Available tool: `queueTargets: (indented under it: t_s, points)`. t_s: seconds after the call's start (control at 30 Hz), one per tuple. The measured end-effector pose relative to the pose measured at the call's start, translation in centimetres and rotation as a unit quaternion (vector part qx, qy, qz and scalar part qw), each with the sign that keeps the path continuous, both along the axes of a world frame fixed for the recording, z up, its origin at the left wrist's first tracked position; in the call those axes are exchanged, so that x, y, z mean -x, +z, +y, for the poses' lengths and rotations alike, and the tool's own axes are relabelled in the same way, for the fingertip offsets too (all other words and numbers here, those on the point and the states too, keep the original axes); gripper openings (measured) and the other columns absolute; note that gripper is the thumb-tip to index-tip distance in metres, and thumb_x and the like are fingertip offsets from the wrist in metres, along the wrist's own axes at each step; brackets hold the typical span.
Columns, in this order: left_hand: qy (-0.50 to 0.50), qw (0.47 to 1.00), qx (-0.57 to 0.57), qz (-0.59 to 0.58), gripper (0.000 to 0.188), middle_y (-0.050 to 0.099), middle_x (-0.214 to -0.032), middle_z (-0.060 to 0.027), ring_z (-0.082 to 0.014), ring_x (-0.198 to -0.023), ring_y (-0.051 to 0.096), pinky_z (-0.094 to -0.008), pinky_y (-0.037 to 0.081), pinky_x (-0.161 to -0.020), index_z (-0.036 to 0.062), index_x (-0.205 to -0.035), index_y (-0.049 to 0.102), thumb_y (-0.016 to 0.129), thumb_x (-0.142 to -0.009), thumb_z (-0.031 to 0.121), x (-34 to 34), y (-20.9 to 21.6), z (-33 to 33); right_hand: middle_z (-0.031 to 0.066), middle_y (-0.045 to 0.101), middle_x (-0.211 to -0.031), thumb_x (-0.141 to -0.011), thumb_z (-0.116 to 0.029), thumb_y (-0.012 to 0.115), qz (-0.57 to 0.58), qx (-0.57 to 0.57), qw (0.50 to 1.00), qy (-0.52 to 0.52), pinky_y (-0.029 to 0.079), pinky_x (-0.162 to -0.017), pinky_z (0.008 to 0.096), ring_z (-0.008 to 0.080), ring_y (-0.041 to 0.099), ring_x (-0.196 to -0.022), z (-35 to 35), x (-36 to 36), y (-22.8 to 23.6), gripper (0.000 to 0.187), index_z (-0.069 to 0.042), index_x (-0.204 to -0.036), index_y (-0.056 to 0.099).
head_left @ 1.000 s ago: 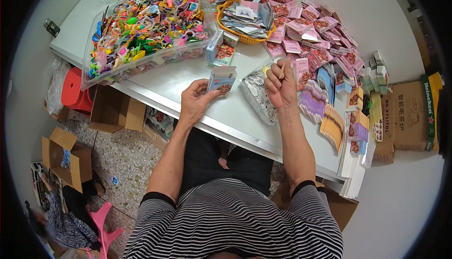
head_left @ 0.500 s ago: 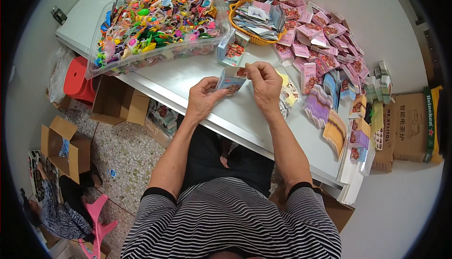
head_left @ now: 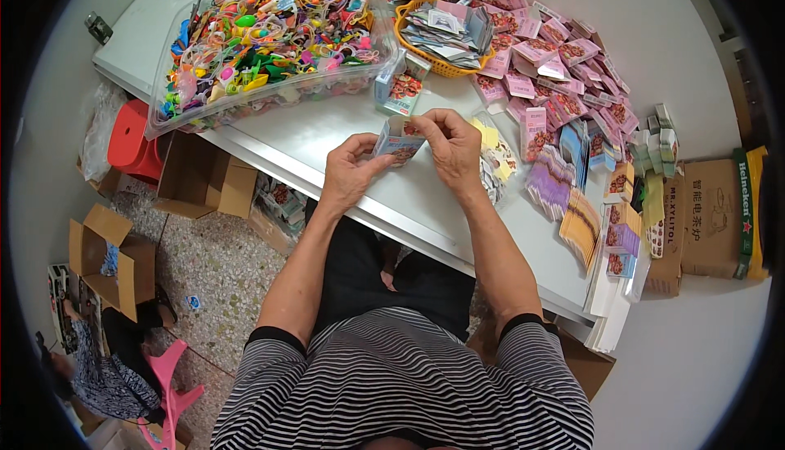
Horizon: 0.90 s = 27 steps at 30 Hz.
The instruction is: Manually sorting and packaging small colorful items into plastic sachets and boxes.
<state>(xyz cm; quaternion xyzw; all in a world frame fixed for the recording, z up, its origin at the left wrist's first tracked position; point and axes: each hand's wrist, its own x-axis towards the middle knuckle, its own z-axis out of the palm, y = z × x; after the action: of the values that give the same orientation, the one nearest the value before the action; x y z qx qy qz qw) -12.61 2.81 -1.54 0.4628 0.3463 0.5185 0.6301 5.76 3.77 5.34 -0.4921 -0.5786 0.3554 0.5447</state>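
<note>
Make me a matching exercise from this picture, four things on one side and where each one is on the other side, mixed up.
Things:
1. small printed box
2. clear tub of colourful toys
3. orange basket
4. red stool

Places:
A. on the floor, left of the table
B. far left part of the tabletop
C. between the left hand and right hand
D. far side of the tabletop, right of the tub

Pairs: 1-C, 2-B, 3-D, 4-A

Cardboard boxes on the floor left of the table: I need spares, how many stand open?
2: one open cardboard box beside the red stool under the table edge, another further left on the floor. More may be hidden.
</note>
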Motion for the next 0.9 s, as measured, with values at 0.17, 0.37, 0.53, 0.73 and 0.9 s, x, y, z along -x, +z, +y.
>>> queueTargets:
  t_s: [0.17,0.37,0.53,0.73,0.9]
  points:
    - [0.003,1.000,-0.018,0.016,0.033,0.071,-0.106,-0.0122,-0.0156,-0.095,0.068,-0.0272,0.056,-0.082,-0.0055,-0.117,0.061,0.075,-0.087,-0.001,-0.7,0.3,0.1,0.0044,0.071,-0.084,-0.093,-0.013,0.072,-0.078,0.059,0.995,0.036,0.051,-0.070,0.0230,0.0081,0.063,-0.076,-0.2,-0.8,1.0,0.016,0.002,-0.098,0.071]
    - [0.017,1.000,0.000,0.010,0.034,0.071,-0.107,-0.0131,-0.0160,-0.097,0.068,-0.0275,0.055,-0.084,-0.0056,-0.117,0.061,0.075,-0.087,0.000,-0.9,0.2,0.1,0.0055,0.070,-0.086,-0.091,-0.010,0.073,-0.163,-0.035,0.986,-0.022,0.050,-0.069,0.0238,0.0098,0.063,-0.076,-0.5,-3.4,3.5,0.013,0.000,-0.100,0.073]
    - [0.016,1.000,0.009,0.019,0.034,0.071,-0.107,-0.0142,-0.0173,-0.098,0.068,-0.0284,0.056,-0.089,-0.0072,-0.117,0.060,0.075,-0.086,-0.002,-1.0,0.0,0.4,0.0085,0.069,-0.090,-0.092,-0.017,0.071,-0.268,0.057,0.962,0.008,0.050,-0.069,0.0289,0.0143,0.063,-0.076,-2.4,-10.9,5.2,0.020,0.000,-0.103,0.072]
    - [0.022,0.999,0.006,0.025,0.035,0.071,-0.107,-0.0139,-0.0167,-0.098,0.067,-0.0280,0.056,-0.088,-0.0070,-0.117,0.061,0.075,-0.086,-0.002,-0.7,0.0,0.6,0.0152,0.068,-0.094,-0.089,-0.024,0.070,-0.444,0.066,0.893,0.037,0.051,-0.073,0.0376,0.0282,0.065,-0.082,-5.5,-13.6,3.1,0.030,-0.001,-0.109,0.071]
    - [0.027,0.999,0.002,0.038,0.034,0.071,-0.107,-0.0137,-0.0164,-0.097,0.067,-0.0280,0.056,-0.088,-0.0069,-0.117,0.061,0.075,-0.086,-0.001,-1.1,-0.1,0.2,0.0195,0.069,-0.097,-0.088,-0.018,0.068,-0.493,0.086,0.866,0.002,0.051,-0.076,0.0422,0.0362,0.065,-0.087,-5.8,-13.6,2.3,0.024,0.000,-0.103,0.072]
